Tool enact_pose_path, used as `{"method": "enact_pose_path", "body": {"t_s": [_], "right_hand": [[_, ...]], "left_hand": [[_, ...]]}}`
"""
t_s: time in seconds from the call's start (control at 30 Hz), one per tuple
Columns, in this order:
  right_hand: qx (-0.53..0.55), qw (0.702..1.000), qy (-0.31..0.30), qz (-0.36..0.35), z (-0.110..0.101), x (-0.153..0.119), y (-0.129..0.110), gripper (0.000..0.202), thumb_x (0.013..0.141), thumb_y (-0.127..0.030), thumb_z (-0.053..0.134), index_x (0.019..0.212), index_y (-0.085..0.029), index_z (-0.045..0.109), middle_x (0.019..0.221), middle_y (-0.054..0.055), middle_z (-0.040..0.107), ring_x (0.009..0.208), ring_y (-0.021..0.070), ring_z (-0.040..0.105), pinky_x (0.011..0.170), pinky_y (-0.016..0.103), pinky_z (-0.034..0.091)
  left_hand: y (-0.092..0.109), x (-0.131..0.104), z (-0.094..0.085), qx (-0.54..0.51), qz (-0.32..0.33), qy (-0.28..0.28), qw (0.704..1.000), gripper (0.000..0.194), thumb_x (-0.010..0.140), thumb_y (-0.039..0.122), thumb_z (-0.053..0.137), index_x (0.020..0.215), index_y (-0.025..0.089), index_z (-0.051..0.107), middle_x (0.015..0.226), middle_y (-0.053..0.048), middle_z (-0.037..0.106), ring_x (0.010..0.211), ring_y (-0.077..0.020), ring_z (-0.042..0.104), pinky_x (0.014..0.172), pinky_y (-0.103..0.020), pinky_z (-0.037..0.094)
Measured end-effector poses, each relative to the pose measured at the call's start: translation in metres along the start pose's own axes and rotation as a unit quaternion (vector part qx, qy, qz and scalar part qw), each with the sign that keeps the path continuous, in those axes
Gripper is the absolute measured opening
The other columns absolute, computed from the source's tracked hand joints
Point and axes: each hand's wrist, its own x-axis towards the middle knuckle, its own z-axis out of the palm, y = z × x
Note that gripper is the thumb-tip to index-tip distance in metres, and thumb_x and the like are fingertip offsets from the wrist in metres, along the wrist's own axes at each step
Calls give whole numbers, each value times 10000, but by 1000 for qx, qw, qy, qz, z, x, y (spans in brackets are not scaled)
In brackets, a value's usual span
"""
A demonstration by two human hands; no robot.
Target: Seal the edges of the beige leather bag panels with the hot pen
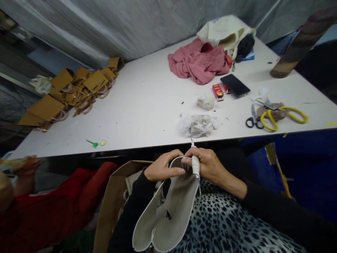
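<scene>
Over my lap, my left hand (pixel 166 165) grips the upper edge of a grey leather bag piece (pixel 177 202) with thumb and fingers. The piece is curved and folded, with white edges and a small dark opening low down. My right hand (pixel 210 167) is closed round a thin awl (pixel 195 165) whose handle is wrapped in white tape. A narrow metal point sticks out below the handle, beside the leather's right edge. The right fingertips also touch the top edge of the leather, close to the left hand. What lies between those fingertips is hidden.
On the white table (pixel 137 102) lie brown bags (pixel 86 86), crumpled plastic wrap (pixel 198 125), a phone (pixel 235 85), yellow-handled scissors (pixel 273 117) and a pink cloth (pixel 197 61). A cardboard box (pixel 112 196) stands at my left. Beyond it is a person in red (pixel 58 207).
</scene>
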Motion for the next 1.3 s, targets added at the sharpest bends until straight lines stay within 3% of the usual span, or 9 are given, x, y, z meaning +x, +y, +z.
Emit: {"method": "enact_pose_path", "body": {"t_s": [0.13, 0.23, 0.37, 0.5, 0.67, 0.77, 0.87, 1.03, 1.3], "right_hand": [[-21, 999, 18, 27, -2, 5, 6, 82, 918, -288, 746, 871, -222, 738, 763, -6, 718, 704, 151, 639, 652, 265, 439], [-2, 999, 6, 35, -7, 7, 11, 142, 956, -338, 709, 875, -223, 724, 766, -6, 713, 704, 149, 643, 651, 261, 458], [-10, 1000, -4, 12, -22, 2, 22, 183, 1022, -392, 612, 1087, -241, 694, 927, 22, 737, 830, 170, 678, 751, 284, 515], [-34, 999, 40, -6, -52, 2, 35, 351, 1071, -417, 504, 1352, -247, 627, 1026, 56, 725, 936, 192, 688, 869, 332, 534], [-95, 983, 149, 53, -81, 21, 48, 300, 1047, -436, 544, 1176, -234, 724, 933, 35, 704, 822, 175, 667, 777, 308, 525], [-106, 972, 193, 80, -82, 33, 54, 222, 983, -428, 658, 1041, -223, 720, 874, 12, 724, 751, 168, 672, 724, 296, 531], [-108, 968, 222, 42, -77, 40, 60, 193, 948, -410, 714, 964, -219, 734, 884, 20, 748, 772, 181, 692, 767, 313, 558], [-113, 973, 202, 5, -75, 45, 64, 191, 984, -387, 673, 977, -209, 743, 905, 37, 762, 774, 186, 708, 798, 336, 579], [-139, 978, 154, -17, -76, 53, 64, 216, 1022, -401, 616, 1007, -218, 729, 947, 62, 765, 867, 213, 726, 825, 352, 584]], "left_hand": [[-12, 9, 30, -65, -62, 167, 982, 236, 809, 358, 770, 909, 151, 717, 829, -19, 691, 757, -168, 609, 717, -268, 467], [-20, 14, 45, -106, -87, 236, 962, 159, 804, 301, 777, 850, 149, 769, 820, -40, 743, 771, -185, 654, 746, -279, 495], [-27, 19, 53, -175, -88, 251, 948, 185, 819, 318, 771, 893, 154, 814, 881, -75, 789, 822, -218, 698, 780, -301, 517], [-28, 29, 61, -169, -88, 252, 949, 184, 870, 319, 718, 867, 161, 812, 847, -66, 768, 814, -208, 682, 781, -292, 505], [-23, 48, 68, -152, -80, 254, 952, 188, 900, 289, 662, 847, 174, 800, 839, -48, 754, 810, -198, 677, 784, -285, 506], [-21, 59, 72, -147, -97, 285, 942, 167, 880, 286, 682, 858, 174, 805, 840, -47, 764, 813, -201, 682, 798, -292, 513], [-22, 67, 76, -161, -123, 306, 930, 158, 853, 294, 712, 856, 167, 806, 840, -52, 780, 808, -205, 690, 794, -298, 523], [-26, 73, 77, -188, -157, 321, 915, 166, 820, 315, 744, 839, 157, 791, 793, -44, 778, 740, -196, 684, 733, -295, 528], [-23, 78, 79, -151, -167, 305, 925, 140, 849, 270, 708, 844, 155, 787, 814, -50, 779, 775, -202, 691, 768, -309, 528]]}}
